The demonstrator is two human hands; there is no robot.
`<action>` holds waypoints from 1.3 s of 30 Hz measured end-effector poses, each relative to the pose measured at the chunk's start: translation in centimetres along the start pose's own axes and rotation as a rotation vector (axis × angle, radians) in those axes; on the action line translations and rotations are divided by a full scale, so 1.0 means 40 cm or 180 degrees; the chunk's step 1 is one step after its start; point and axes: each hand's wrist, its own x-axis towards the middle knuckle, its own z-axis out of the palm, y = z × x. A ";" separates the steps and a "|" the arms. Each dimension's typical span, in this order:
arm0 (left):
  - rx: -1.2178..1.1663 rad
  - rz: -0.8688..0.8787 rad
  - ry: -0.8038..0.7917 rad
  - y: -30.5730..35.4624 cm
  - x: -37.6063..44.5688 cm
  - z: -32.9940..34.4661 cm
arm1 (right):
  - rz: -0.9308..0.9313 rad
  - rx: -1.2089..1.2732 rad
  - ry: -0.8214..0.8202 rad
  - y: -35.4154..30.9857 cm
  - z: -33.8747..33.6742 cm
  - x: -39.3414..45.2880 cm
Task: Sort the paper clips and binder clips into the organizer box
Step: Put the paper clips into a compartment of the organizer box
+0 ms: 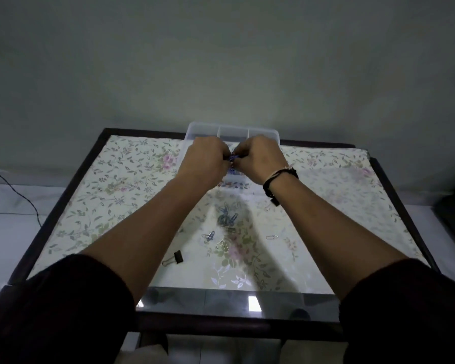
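Glass covers the table (352,232), and a flowered cloth is seen under it. Nearest to the person, a black binder clip (176,258) is lying alone, at the left side. A little farther, several silver paper clips (208,236) are scattered, and behind them a small heap of blue paper clips (227,218) is found in the shadow between the two forearms. Beyond the heap, both hands are held together over the near part of the clear organizer box (263,134). The left hand (204,160) and the right hand (260,158) are closed, fingertips meeting, on a bluish bunch of clips (233,157); probably tangled clips are being separated. The bunch is directly above the box, equally near to both hands, so only a release downward seems needed. Some coloured clips are visible through the near wall of the box. The three far compartments appear empty, though this cannot be told surely.
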 end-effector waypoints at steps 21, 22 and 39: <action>-0.0558 -0.0200 0.0122 -0.020 -0.017 -0.018 | 0.0286 0.0222 0.0230 0.029 -0.040 -0.028; -0.0582 -0.0218 0.0099 -0.023 -0.051 -0.017 | 0.0300 0.0251 0.0200 0.031 -0.035 -0.067; 0.0167 0.0197 -0.1883 -0.176 -0.181 0.209 | -0.0645 -0.0926 -0.1338 0.172 0.251 -0.133</action>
